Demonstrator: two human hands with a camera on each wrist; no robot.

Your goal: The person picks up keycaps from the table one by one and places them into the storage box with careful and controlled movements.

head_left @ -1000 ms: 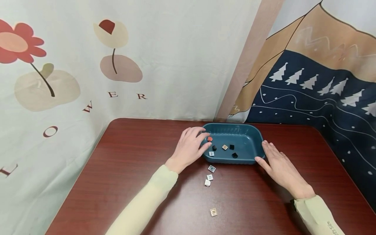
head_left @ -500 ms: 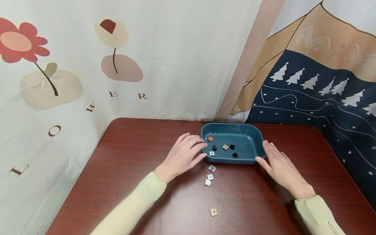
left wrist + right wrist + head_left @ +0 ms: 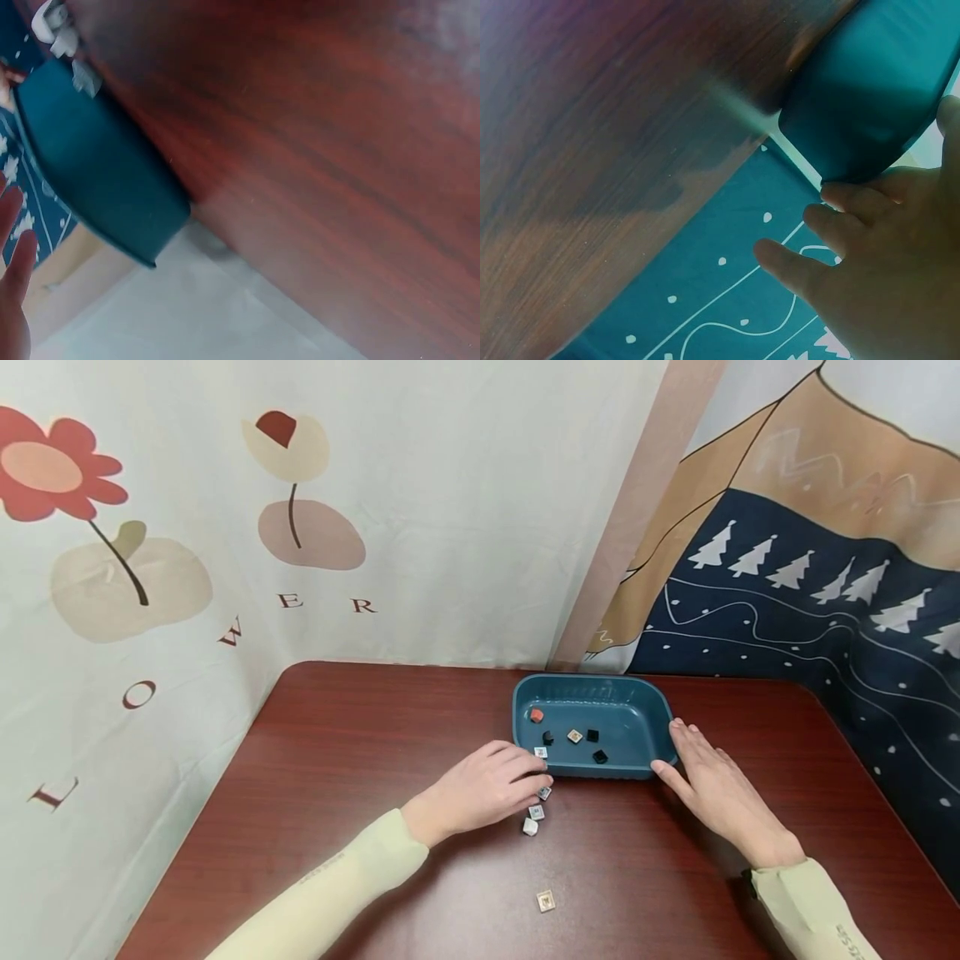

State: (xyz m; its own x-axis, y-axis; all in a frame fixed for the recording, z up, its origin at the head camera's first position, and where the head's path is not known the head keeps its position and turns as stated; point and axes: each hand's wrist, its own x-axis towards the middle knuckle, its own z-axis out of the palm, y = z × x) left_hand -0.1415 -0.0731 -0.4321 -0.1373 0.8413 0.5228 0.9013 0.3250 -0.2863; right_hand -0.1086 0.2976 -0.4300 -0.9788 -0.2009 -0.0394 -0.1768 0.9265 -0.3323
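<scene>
A teal tray (image 3: pixel 633 764) stands on the dark red table (image 3: pixel 360 760). It holds several small square tiles, among them a red one (image 3: pixel 536 715) and a white one (image 3: pixel 540 752). My left hand (image 3: pixel 534 777) lies on the table just in front of the tray's left corner, and its fingertips reach over a white tile (image 3: pixel 544 793). Two more white tiles (image 3: pixel 533 819) lie just below that hand. My right hand (image 3: pixel 682 752) rests flat with straight fingers against the tray's right end; in the right wrist view its fingers (image 3: pixel 840 225) touch the tray wall (image 3: pixel 877 82).
A tan tile (image 3: pixel 546 901) lies alone nearer the table's front edge. Printed curtains hang close behind the table and along its right side. The tray's outer wall (image 3: pixel 97 172) fills the left of the left wrist view, with the white tiles (image 3: pixel 64 34) at top left.
My left hand has drawn back from the tray's left rim and moved down to the loose white tiles in front of it. The right hand and tray have stayed put.
</scene>
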